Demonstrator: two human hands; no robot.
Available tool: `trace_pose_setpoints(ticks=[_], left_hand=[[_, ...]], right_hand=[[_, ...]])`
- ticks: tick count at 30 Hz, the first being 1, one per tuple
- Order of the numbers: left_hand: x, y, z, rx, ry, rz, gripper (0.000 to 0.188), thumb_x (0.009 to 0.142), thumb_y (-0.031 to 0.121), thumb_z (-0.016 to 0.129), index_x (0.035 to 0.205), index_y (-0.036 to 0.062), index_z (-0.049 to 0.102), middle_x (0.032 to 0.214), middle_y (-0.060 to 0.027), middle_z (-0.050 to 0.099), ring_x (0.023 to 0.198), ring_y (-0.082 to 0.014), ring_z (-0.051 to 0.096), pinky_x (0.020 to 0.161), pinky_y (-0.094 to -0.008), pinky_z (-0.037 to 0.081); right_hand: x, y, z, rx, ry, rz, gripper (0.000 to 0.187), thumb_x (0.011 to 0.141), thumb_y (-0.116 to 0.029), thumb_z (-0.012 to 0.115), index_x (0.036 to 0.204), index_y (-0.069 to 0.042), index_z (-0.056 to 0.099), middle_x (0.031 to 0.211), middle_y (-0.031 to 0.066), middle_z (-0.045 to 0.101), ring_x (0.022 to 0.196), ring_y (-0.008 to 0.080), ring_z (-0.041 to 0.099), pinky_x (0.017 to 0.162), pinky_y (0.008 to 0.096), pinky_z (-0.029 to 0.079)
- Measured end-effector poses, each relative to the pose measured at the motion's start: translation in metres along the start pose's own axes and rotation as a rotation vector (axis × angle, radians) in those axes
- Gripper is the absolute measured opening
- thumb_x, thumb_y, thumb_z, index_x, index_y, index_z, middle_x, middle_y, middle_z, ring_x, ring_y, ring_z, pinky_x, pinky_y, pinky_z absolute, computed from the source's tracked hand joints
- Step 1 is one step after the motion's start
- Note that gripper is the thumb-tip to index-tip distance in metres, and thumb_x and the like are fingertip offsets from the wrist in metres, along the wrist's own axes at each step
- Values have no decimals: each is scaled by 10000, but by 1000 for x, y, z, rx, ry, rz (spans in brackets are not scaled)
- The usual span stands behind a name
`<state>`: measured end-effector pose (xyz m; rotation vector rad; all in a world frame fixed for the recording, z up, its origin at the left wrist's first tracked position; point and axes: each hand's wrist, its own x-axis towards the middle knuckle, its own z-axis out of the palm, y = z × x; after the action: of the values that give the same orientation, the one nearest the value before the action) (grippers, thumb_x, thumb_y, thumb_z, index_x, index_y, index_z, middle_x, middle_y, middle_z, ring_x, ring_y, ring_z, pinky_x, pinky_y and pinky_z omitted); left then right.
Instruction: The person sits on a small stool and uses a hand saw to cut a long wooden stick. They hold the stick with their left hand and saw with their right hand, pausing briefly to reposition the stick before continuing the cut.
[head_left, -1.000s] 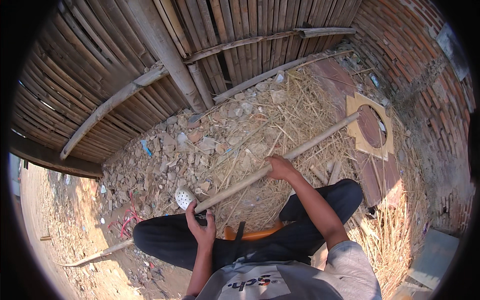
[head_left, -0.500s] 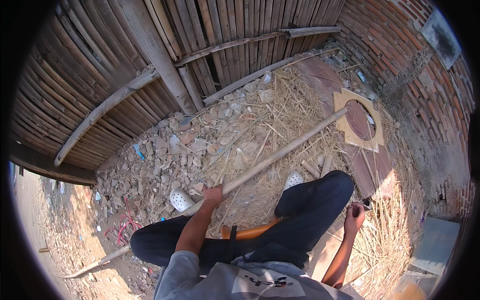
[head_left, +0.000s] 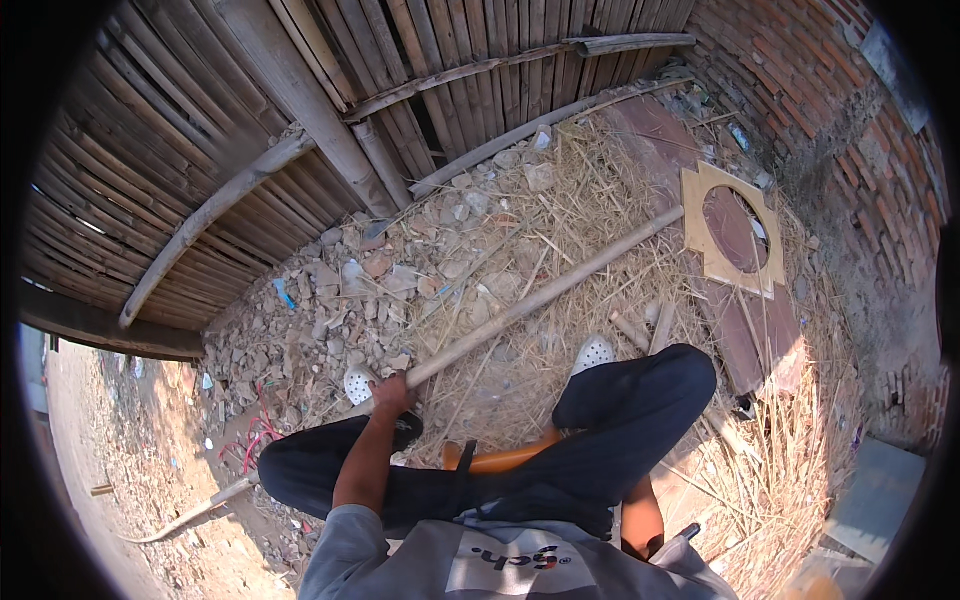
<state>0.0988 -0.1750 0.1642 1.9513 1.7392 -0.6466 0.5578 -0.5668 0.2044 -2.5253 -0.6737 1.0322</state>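
A long bamboo pole (head_left: 545, 297) runs slantwise across my lap side, from the ground at lower left up to the far right. My left hand (head_left: 392, 393) is wrapped round it beside my left foot. My right arm (head_left: 642, 512) is drawn back beside my right thigh; its fingers are hidden, so what they hold cannot be told. A short dark stick-like thing (head_left: 689, 532) shows beside that arm. The pole's far end lies by a tan board with a round hole (head_left: 697, 235).
I sit with an orange object (head_left: 505, 461) between my legs. Rubble (head_left: 340, 290) and straw (head_left: 590, 210) cover the ground. A wall of wooden slats (head_left: 180, 150) stands ahead and left, a brick wall (head_left: 860, 170) at right. Pink string (head_left: 255, 435) and a grey panel (head_left: 877, 497) lie around.
My right hand, earlier closed out beyond my right knee, has drawn back beside my thigh, out of sight. My left hand and the pole have shifted slightly left and down.
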Motion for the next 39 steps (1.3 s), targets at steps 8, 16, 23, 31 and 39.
trace_pose_setpoints(ticks=[8,16,23,31,39], left_hand=[[6,240,-35,-260,353,62,659,742,414,707,1290,119,488,1252,-138,570,1210,-308,516,1006,-582,330],[-23,447,27,-356,378,42,634,748,384,716,1266,83,509,1175,-156,610,1156,-346,535,985,-511,364],[-57,390,19,-344,453,139,643,734,361,731,1266,78,507,1180,-172,596,1172,-344,526,967,-522,385],[-152,347,-5,-496,532,255,596,741,313,752,1232,58,529,1151,-158,613,1122,-342,566,952,-497,412],[-242,193,-50,-822,639,360,457,751,189,730,1151,30,578,1108,-158,637,1097,-339,582,971,-429,410]], right_hand=[[239,70,-147,42,192,4,450,782,-334,705,1101,-37,594,971,182,632,934,352,614,838,410,483],[476,61,-258,213,496,-32,539,763,-383,724,1160,-49,576,1021,185,612,994,373,592,882,417,472],[336,73,-183,-27,505,242,670,705,-443,770,1161,-1,557,1028,240,629,1010,399,608,882,455,473],[266,97,-169,391,588,-79,593,829,-367,686,1170,90,524,1090,301,629,1040,408,613,908,452,462],[25,-176,-384,581,915,-604,524,908,-320,657,1224,57,476,1016,201,601,932,261,582,845,352,438]])
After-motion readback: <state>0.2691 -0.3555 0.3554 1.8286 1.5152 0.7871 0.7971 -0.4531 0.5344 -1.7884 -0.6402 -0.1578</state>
